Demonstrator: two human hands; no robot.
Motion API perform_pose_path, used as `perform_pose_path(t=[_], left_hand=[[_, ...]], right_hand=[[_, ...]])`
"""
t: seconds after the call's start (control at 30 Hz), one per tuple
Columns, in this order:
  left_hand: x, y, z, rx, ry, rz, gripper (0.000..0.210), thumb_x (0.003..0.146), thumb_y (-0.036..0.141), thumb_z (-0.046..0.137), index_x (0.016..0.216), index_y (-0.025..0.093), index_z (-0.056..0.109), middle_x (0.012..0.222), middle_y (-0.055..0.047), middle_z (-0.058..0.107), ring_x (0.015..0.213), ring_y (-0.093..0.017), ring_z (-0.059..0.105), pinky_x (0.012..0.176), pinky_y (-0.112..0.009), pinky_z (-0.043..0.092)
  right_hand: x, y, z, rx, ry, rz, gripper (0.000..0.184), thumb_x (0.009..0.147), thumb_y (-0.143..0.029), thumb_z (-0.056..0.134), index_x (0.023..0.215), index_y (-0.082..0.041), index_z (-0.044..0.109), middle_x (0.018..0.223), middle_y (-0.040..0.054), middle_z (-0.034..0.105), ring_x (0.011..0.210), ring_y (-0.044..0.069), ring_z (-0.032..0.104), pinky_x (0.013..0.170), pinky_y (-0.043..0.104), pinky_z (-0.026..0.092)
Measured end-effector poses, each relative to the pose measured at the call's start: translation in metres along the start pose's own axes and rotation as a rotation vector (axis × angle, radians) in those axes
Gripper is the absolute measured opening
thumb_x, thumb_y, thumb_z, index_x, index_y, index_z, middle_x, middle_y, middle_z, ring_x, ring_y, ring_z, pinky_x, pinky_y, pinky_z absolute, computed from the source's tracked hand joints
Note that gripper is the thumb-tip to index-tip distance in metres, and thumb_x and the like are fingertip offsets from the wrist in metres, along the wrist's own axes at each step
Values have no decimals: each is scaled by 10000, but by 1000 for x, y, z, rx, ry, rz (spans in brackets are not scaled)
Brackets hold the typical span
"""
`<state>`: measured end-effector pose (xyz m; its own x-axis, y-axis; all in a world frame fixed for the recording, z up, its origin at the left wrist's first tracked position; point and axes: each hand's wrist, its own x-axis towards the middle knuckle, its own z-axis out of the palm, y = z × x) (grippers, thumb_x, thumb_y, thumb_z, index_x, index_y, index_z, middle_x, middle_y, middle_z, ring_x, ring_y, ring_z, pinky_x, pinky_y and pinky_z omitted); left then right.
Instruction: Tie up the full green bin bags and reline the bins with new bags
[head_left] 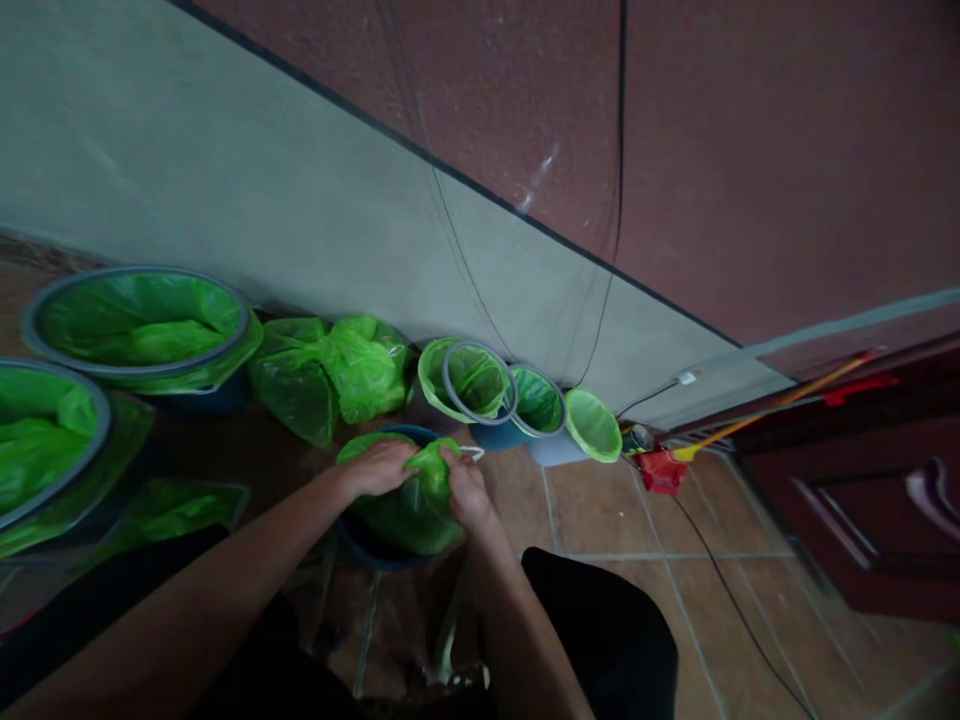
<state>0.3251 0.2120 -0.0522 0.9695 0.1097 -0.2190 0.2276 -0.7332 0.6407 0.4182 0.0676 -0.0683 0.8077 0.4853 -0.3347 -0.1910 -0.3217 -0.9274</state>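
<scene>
A blue bin stands between my knees with a green plastic bag inside it, its top bunched up above the opening. My left hand grips the bunched plastic from the left, fingers closed. From the other side, my right hand pinches the same bunch near the bin's right edge. A small white strip shows just beyond my right fingers; I cannot tell what it is.
Grey-rimmed bins lined with green bags, one at the far left and one behind it, stand by the wall. Loose green bags lie beyond my hands. Several lined bins continue rightward to a red dustpan. A cable crosses the tiles.
</scene>
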Motion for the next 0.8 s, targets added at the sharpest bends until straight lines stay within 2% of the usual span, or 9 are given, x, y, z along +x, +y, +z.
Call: perform_pose_path(t=[0.13, 0.2, 0.27, 0.33, 0.4, 0.47, 0.63, 0.73, 0.8], left_hand=[[0, 2, -4, 9, -70, -17, 295, 904, 370, 479, 798, 204, 698, 840, -60, 725, 849, -222, 681, 787, -292, 472], [0, 4, -3, -45, -99, 3, 284, 884, 346, 494, 721, 209, 682, 743, -41, 696, 769, -215, 668, 736, -289, 461], [-1, 7, -2, -135, -84, 40, 252, 859, 307, 514, 687, 215, 674, 722, -30, 688, 756, -214, 662, 736, -293, 461], [-2, 11, -2, -187, -25, 67, 235, 847, 281, 519, 682, 219, 674, 761, -38, 703, 805, -232, 665, 790, -317, 471], [-2, 15, -5, -182, 63, 62, 218, 850, 277, 518, 727, 229, 692, 858, -51, 728, 915, -255, 666, 886, -354, 469], [-4, 20, -14, -149, 168, 12, 177, 837, 292, 554, 870, 248, 722, 1032, -60, 736, 1074, -277, 638, 997, -397, 435], [-29, 19, -53, -161, 493, -362, 682, 804, 538, 634, 1395, 219, 515, 1476, -160, 507, 1367, -370, 451, 1117, -514, 343], [-57, -1, -69, -260, 632, -575, 804, 851, 649, 516, 1474, 158, 383, 1511, -213, 446, 1413, -384, 398, 1110, -512, 362], [-74, -17, -70, -357, 644, -625, 791, 894, 691, 395, 1473, 154, 358, 1487, -214, 478, 1410, -358, 419, 1076, -470, 413]], right_hand=[[-17, -40, -24, -518, 105, -327, 646, 718, -507, 733, 1251, -164, 610, 1274, 156, 641, 1200, 295, 591, 1045, 456, 455], [-25, -46, -28, -721, 23, -481, 840, 662, -436, 799, 1413, -202, 502, 1445, 146, 525, 1359, 308, 460, 1137, 486, 361], [-28, -39, -24, -849, -145, -486, 876, 641, -360, 820, 1439, -217, 487, 1436, 134, 543, 1367, 319, 456, 1137, 501, 356], [-27, -24, -17, -875, -242, -390, 697, 701, -304, 766, 1360, -196, 568, 1285, 132, 656, 1244, 318, 572, 1066, 485, 428], [-24, -10, -11, -763, -255, -322, 377, 832, -299, 623, 1191, -194, 667, 1083, 104, 738, 1057, 279, 672, 951, 429, 505], [-20, -5, -6, -562, -253, -313, 238, 898, -334, 525, 1014, -237, 707, 923, 48, 759, 886, 235, 700, 848, 379, 542], [-21, -51, 5, 59, -275, -198, 252, 825, -469, 627, 925, -246, 690, 836, 36, 755, 749, 223, 701, 698, 351, 570], [-17, -94, 17, 326, -255, -167, 311, 768, -489, 706, 922, -221, 673, 875, 56, 755, 774, 223, 712, 701, 348, 575], [-10, -118, 33, 399, -204, -197, 334, 731, -485, 747, 883, -202, 655, 805, 50, 742, 746, 214, 710, 700, 338, 574]])
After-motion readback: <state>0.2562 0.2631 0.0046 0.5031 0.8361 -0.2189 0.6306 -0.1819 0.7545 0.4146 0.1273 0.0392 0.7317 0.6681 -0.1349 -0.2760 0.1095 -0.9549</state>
